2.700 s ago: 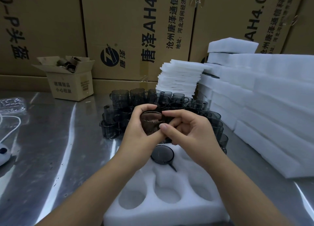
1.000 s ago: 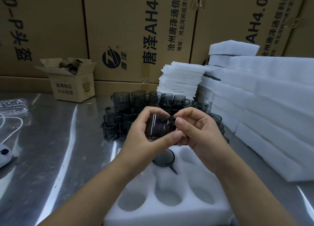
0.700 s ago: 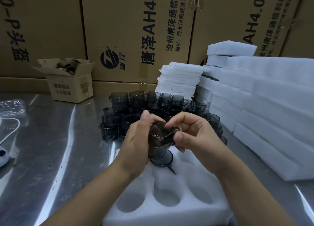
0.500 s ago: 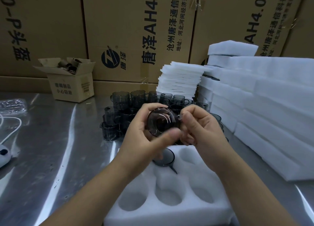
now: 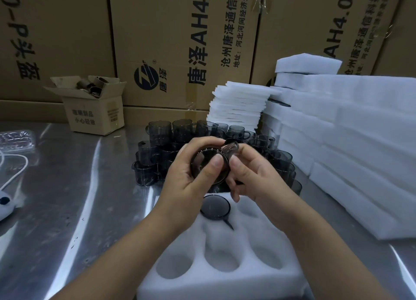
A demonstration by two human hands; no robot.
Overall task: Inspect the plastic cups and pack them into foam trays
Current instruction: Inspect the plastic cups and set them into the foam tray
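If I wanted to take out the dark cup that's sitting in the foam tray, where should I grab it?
Pinch the cup by its round top edge, coming straight down from above. Its body is sunk in a pocket of the foam tray, and its handle lies in a slot, so the sides are likely out of reach.

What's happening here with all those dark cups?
A person is inspecting dark plastic cups and packing them. The left hand and right hand hold one cup above a foam tray. A packed cup sits in one far pocket; the other pockets in view are empty. A pile of cups waits behind on the table, with foam stacks at right.
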